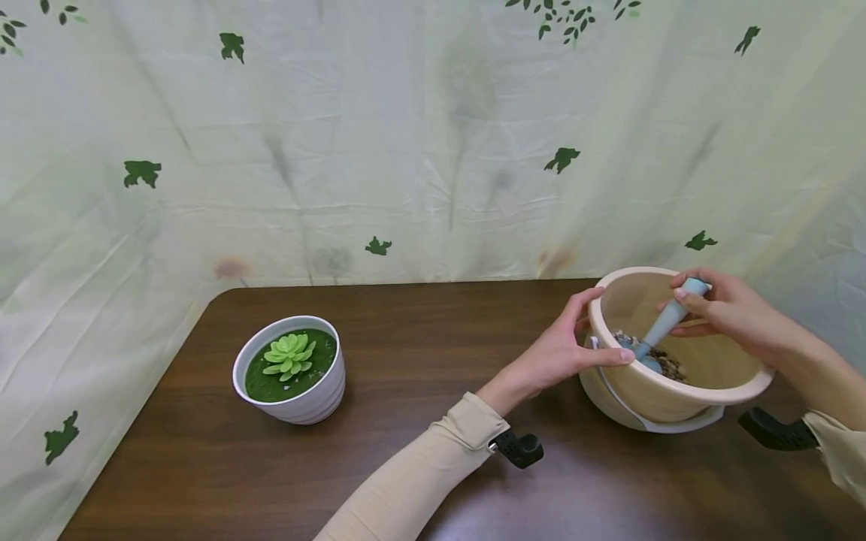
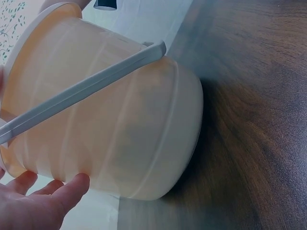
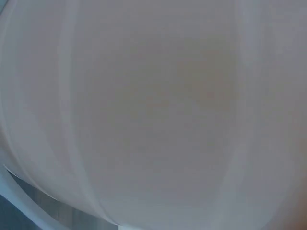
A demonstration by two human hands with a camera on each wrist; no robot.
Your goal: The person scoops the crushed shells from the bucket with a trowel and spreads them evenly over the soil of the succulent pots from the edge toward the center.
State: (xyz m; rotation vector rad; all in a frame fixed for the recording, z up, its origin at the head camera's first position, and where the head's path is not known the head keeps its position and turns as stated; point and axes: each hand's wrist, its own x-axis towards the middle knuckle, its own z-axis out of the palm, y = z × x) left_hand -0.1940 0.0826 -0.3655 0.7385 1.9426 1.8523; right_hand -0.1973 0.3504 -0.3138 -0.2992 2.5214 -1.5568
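A cream bucket [image 1: 676, 398] stands at the right of the table in the head view. My left hand [image 1: 551, 357] grips its left rim, thumb along the near edge. In the left wrist view, fingertips [image 2: 72, 191] lie against the bucket's wall [image 2: 96, 129]. Inside, my right hand [image 1: 734, 312] holds a light blue shovel [image 1: 666, 323] by its handle, tilted down to the left. Its lower end sits among small pebbles [image 1: 673, 368], which partly hide the blade. The bucket's wall [image 3: 153, 110] fills the right wrist view, blurred; the right hand's grip is hidden there.
A white pot [image 1: 318, 409] with a green succulent [image 1: 289, 357] stands on the left of the brown wooden table [image 1: 419, 338]. The bucket's pale handle [image 1: 683, 424] hangs down its near side. A leaf-patterned curtain [image 1: 419, 150] hangs behind the table.
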